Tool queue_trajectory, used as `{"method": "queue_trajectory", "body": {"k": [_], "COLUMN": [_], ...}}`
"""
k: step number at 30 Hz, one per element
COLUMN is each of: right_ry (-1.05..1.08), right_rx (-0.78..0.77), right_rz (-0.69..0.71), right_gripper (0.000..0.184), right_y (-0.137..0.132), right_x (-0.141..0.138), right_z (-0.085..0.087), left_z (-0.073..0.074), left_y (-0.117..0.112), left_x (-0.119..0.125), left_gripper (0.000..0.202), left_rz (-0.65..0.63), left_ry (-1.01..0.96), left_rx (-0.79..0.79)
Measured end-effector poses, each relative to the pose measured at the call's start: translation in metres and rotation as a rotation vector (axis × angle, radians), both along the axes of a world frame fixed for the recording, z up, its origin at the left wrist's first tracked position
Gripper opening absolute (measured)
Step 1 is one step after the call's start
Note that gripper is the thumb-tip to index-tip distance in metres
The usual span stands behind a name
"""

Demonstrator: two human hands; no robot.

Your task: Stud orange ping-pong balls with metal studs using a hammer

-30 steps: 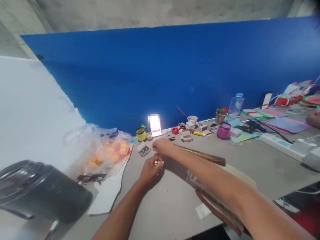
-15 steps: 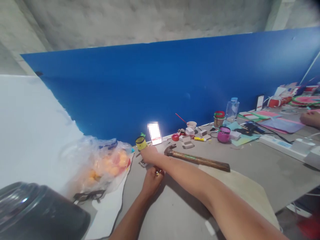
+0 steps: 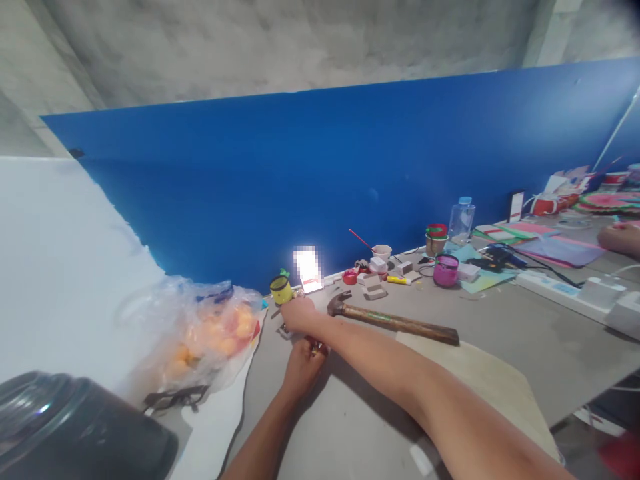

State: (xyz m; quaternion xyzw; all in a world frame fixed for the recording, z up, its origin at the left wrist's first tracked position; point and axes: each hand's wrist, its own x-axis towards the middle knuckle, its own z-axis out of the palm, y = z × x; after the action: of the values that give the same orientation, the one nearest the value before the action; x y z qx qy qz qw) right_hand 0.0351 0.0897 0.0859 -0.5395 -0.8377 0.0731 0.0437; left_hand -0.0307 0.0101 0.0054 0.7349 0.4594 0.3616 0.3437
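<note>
My left hand (image 3: 305, 365) is closed round a small shiny object (image 3: 317, 347), gold and silver in colour, too small to name. Reaching across in front of it, my right hand (image 3: 299, 315) is bent down over small items beside the yellow cup (image 3: 281, 289). Its fingers are mostly hidden behind the back of the hand, so what they touch does not show. A small grey piece (image 3: 285, 331) lies just under that hand. To the right of my right wrist rests a claw hammer (image 3: 395, 320) with a wooden handle.
A lit phone (image 3: 309, 270) leans on the blue partition (image 3: 250, 180). At the left are a plastic bag of orange items (image 3: 215, 333), glasses (image 3: 177, 397) and a dark container (image 3: 80, 427). A power strip (image 3: 555, 291) lies right; another person's hand (image 3: 620, 238) is beyond.
The view has shifted slightly. My right hand has barely moved beside the yellow cup, and my left hand keeps its hold on the small shiny object.
</note>
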Motion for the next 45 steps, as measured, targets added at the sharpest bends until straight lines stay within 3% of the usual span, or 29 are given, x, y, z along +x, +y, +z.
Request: {"method": "queue_trajectory", "body": {"k": [7,23,29,33,38,45], "right_ry": [0.001,0.049,0.118,0.357,0.795,1.158], "right_rx": [-0.050,0.035,0.047,-0.021,-0.239,-0.325], "right_rz": [-0.003,-0.004,-0.054,-0.037,-0.086,-0.248], "right_gripper": [0.040,0.033,0.026,0.017,0.009,0.004], "right_y": [0.003,0.001,-0.014,-0.033,-0.055,-0.074], "right_x": [-0.004,-0.003,0.021,0.062,0.111,0.131], "right_z": [-0.002,-0.005,0.008,0.008,-0.016,-0.052], "left_z": [0.002,0.000,0.007,0.011,0.015,0.019], "left_y": [-0.001,-0.001,-0.005,-0.008,-0.011,-0.014], "left_x": [0.000,0.000,0.001,0.002,0.003,0.004], "left_gripper": [0.025,0.022,0.022,0.024,0.027,0.029], "left_rz": [-0.006,-0.027,0.013,0.041,0.021,0.036], "left_ry": [-0.003,-0.021,0.001,0.013,0.019,0.105], "left_rx": [0.013,-0.025,-0.006,-0.043,0.016,0.003]}}
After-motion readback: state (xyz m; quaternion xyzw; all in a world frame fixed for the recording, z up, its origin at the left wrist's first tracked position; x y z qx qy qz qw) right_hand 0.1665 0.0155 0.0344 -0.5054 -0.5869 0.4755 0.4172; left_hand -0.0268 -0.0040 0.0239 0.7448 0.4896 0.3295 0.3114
